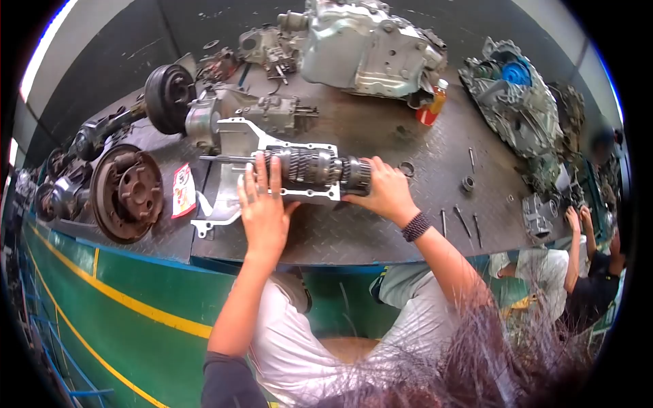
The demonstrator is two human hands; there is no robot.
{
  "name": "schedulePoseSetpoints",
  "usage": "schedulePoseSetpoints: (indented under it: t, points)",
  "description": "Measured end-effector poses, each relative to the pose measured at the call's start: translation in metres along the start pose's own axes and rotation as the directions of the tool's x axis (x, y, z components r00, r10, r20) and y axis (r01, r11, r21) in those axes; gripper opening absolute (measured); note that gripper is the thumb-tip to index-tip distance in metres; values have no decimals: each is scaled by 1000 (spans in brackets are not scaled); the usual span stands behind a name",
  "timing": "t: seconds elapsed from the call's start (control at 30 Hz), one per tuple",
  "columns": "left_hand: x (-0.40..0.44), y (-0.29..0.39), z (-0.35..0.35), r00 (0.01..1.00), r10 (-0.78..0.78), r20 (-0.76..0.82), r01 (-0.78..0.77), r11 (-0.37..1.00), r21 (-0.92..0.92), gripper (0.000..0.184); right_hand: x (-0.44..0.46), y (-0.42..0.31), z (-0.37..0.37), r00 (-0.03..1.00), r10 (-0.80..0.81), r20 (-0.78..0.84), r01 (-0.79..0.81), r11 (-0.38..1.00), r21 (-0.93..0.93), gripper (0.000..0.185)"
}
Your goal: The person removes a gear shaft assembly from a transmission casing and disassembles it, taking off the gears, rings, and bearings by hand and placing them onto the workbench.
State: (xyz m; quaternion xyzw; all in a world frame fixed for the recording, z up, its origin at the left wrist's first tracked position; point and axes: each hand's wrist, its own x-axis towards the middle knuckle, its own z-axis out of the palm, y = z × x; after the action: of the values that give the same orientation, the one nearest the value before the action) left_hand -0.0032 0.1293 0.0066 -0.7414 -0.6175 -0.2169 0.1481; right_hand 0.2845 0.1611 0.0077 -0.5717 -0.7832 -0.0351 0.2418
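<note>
Two hands meet one gear shaft (314, 167), which lies lengthwise over the open side of the case (235, 129) on the worktop (340, 241). Its long axis runs left to right across the person's front, nearly level, with the right end slightly nearer the body. The thin rod end (219, 158) points left, well past the left grip (264, 212); the thick, toothed end points right and juts beyond the case's right edge.

From the right grip (389, 196), the gear shaft stretches away to the left; this hand is nearer the toothed end, fingers curled over the last gears and thumb low on the near side, apparently clamped on it. From the left grip, it extends mostly rightward. Those fingers lie straight across the left part, thumb apart near the case's near flange; I cannot tell whether they squeeze. How deep the gear shaft sits is hidden. A ring (407, 168) lies just beyond the right fingers.
</note>
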Motion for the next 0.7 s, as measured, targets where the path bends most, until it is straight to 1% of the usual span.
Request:
schedulePoseSetpoints:
  t: [0.03,0.1,0.13,0.2,0.3,0.33,0.4,0.43,0.47,0.5,0.57,0.63,0.67,0.7]
  points:
    - [4,-6,1,999,23,-24,-23,1000,-16,118,4,-1,1,1000,-3,-5,3,1000,6,89]
    - [9,-9,6,1000,8,-29,-7,1000,30,120,12,1,1,1000,0,13,0,1000,2,91]
    - [11,-9,6,998,30,-51,-27,997,67,121,14,4,4,1000,-6,9,7,1000,-9,92]
    - [11,-3,6,999,12,-38,-8,997,82,121,15,9,9,1000,0,21,0,1000,-28,94]
    - [11,4,5,999,-38,-7,38,995,90,117,16,28,6,983,-182,-11,180,980,-81,98]
    - [9,6,3,999,-25,-28,27,995,91,116,12,38,-3,979,-202,-7,202,979,-16,89]
    - [6,6,3,999,0,-48,3,998,63,114,19,81,-29,997,4,79,-8,998,54,77]
    - [6,4,4,999,0,-54,2,999,40,114,19,100,-43,986,100,130,-112,990,90,72]
    - [6,2,7,998,10,-58,-6,998,63,114,12,111,-59,957,287,32,-288,944,157,54]
    - [5,3,7,998,15,-67,-10,997,70,115,-1,136,-49,897,439,-50,-434,897,82,52]
    - [5,3,7,997,26,-74,-21,997,74,116,-27,182,-20,880,465,100,-465,885,-20,58]
    - [4,2,9,992,58,-108,-50,996,79,118,-39,173,-8,947,321,18,-321,942,99,65]
    - [4,3,8,993,55,-106,-48,997,68,117,-40,165,-9,948,303,101,-311,946,87,67]
    - [4,5,7,993,53,-104,-48,997,55,117,-42,165,3,972,232,44,-235,969,72,64]
